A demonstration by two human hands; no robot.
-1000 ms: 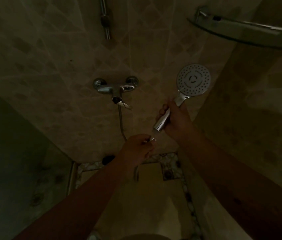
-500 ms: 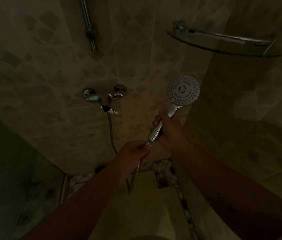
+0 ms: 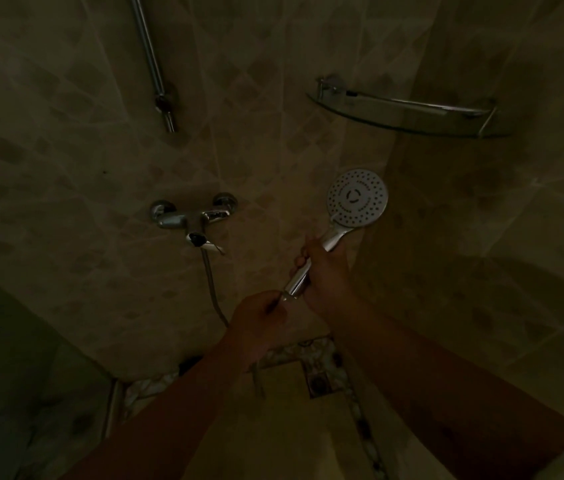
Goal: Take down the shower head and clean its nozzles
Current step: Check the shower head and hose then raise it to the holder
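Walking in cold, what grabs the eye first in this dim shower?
The pale round shower head stands out, right of centre, its handle gripped by the right hand. The left hand pinches the hose fitting at the handle's base. The chrome mixer tap glints on the tiled wall to the left.

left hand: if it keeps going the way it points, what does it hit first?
The left hand points up and right at the bottom end of the shower head handle, right by its fingertips. Behind that sits the right hand. Depth is unclear.
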